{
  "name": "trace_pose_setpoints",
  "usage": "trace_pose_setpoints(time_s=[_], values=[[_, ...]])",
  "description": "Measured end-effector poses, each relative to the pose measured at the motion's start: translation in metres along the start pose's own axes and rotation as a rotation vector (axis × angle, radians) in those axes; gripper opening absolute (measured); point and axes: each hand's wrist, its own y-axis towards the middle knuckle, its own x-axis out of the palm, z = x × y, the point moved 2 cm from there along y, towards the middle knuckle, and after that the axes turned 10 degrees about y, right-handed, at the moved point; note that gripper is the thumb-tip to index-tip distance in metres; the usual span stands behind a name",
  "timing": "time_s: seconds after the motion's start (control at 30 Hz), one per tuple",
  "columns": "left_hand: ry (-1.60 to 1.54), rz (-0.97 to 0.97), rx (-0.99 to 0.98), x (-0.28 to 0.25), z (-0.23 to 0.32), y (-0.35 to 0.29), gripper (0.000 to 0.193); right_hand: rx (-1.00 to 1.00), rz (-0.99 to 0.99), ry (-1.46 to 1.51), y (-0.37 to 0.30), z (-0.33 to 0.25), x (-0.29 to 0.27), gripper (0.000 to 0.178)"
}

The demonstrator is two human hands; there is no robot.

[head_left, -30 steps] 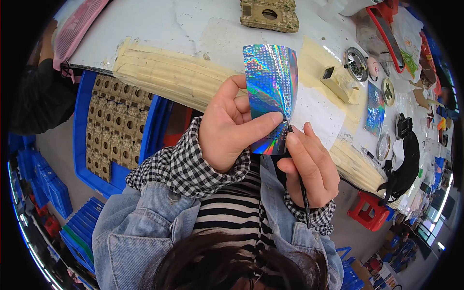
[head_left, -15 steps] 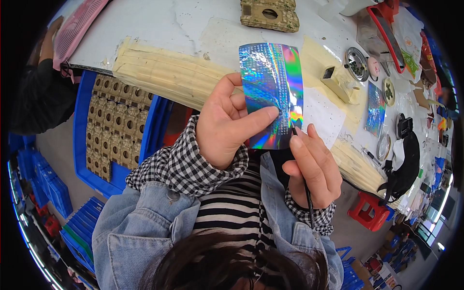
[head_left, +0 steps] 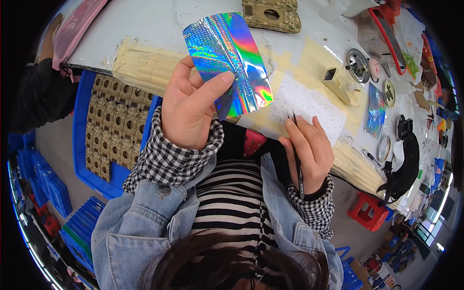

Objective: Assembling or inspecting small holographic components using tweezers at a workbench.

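Note:
My left hand [head_left: 186, 108] pinches a shiny holographic sheet [head_left: 244, 46] between thumb and fingers, tilted above the table's near edge. Rows of tiny dots cover part of the sheet. In my right hand [head_left: 311, 152] is a pair of slim black tweezers [head_left: 300, 176], their points up and apart from the sheet. Beneath those points lies white paper [head_left: 309, 99] sprinkled with small dark specks. Beyond the sheet, a camouflage-patterned case [head_left: 271, 15] with an oval hole rests on the table.
A blue crate [head_left: 79, 145] at the left holds rows of similar cases. On the right stand a yellowish box [head_left: 344, 86], a round metal dish [head_left: 357, 65], another holographic sheet [head_left: 375, 108] and a black bag [head_left: 410, 162]. A pink basket [head_left: 79, 31] is near another person's dark sleeve [head_left: 43, 96].
My left hand has carried the sheet left and away from me, turning it anticlockwise. The tweezers have come away from the sheet and are now over the white paper.

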Motion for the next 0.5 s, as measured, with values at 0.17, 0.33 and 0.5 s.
trace_pose_setpoints(time_s=[0.17,0.33,0.5], values=[[0.003,-0.006,-0.004,-0.001,-0.001,0.001,0.041,-0.02,-0.097,-0.03,0.005,-0.005,-0.001,0.028],[0.002,-0.001,-0.007,0.001,-0.002,-0.001,0.041,-0.001,-0.159,-0.023,0.009,-0.007,-0.001,0.023],[0.012,-0.011,-0.032,0.004,0.0,-0.004,0.044,0.008,-0.225,0.011,0.014,-0.01,-0.008,0.023]])
